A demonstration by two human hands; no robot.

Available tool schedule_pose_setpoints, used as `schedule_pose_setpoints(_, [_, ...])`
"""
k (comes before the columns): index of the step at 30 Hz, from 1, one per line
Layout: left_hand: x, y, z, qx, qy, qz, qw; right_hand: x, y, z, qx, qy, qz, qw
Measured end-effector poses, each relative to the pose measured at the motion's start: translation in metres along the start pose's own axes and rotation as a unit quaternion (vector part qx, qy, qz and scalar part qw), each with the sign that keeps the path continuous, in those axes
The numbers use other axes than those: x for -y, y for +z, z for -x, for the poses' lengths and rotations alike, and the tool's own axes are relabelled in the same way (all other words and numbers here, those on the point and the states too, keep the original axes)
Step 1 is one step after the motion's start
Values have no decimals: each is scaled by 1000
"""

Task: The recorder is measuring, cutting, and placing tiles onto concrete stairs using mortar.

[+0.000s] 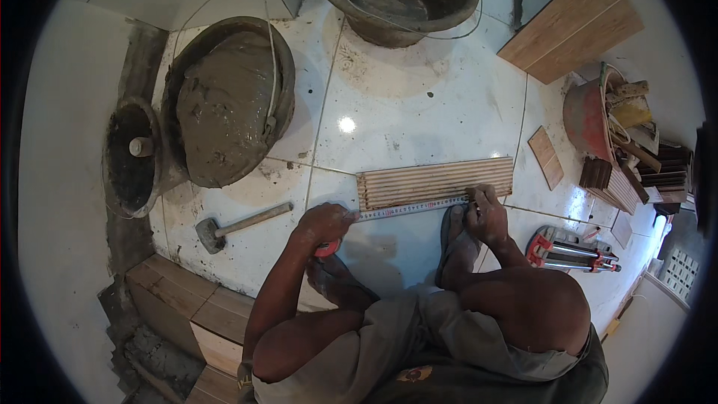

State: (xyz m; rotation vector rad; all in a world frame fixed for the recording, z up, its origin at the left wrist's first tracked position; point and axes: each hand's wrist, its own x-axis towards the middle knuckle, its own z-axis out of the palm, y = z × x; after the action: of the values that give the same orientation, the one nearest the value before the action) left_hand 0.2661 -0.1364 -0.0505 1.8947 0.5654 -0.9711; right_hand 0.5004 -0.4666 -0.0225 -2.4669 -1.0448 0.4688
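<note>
White tiled floor (419, 116), surface soiled. Toward its far left corner: a large bucket (283, 111) of wet grey mortar (228, 105); beside it, along the left edge, a smaller dark bucket (123, 146) containing a pale cylindrical object (140, 147). Far edge: a mortar-stained bucket (374, 31), wire handle lowered. Mallet (250, 224) lying near the left edge. Far right corner: wood-look panel (572, 24), tilted. Right edge: red bucket (583, 114) holding assorted tools; nearer, a red-and-silver tool (572, 251).
</note>
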Motion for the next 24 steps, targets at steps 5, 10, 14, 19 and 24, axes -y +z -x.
schedule_pose_setpoints(5, [-6,4,0,-33,-14,-62,997,6,6,6,0,23,-22,1000])
schedule_pose_setpoints(10, [-17,-6,2,-7,-27,-67,997,1,10,7,-13,18,-4,1000])
schedule_pose_setpoints(14, [-3,7,-8,-45,-18,-57,997,-1,4,11,-20,4,-6,1000])
schedule_pose_setpoints(19, [-1,0,-9,26,-1,45,999,-7,1,18,-14,-18,24,999])
schedule_pose_setpoints(24, [14,3,-15,46,36,126,990,-14,6,20,-3,-42,15,999])
